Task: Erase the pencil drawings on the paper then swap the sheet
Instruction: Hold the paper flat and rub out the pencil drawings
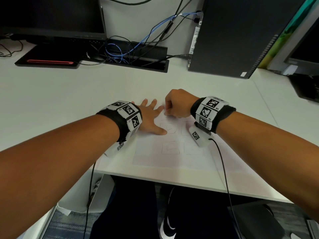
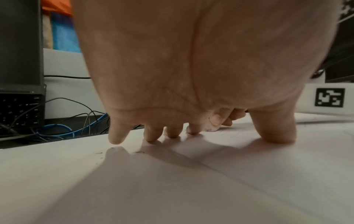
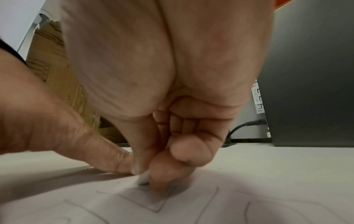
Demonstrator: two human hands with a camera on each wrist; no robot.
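A white sheet of paper (image 1: 172,152) with faint pencil squares and letters (image 3: 153,201) lies near the front edge of the white desk. My left hand (image 1: 150,116) lies flat with spread fingers (image 2: 153,134) pressing on the sheet's far left part. My right hand (image 1: 176,106) is curled just right of it, pinching a small white eraser (image 3: 144,178) between thumb and fingertips, its tip touching the paper at a drawn square. Most of the eraser is hidden inside the fingers; it also shows in the left wrist view as the eraser (image 2: 211,128) behind my left fingers.
A black computer tower (image 1: 233,37) stands at the back right. A monitor with its stand (image 1: 46,56) is at the back left. A cable tray with blue and black cables (image 1: 120,54) runs along the back. Wrist camera cables (image 1: 222,163) trail over the desk's front edge (image 1: 172,180).
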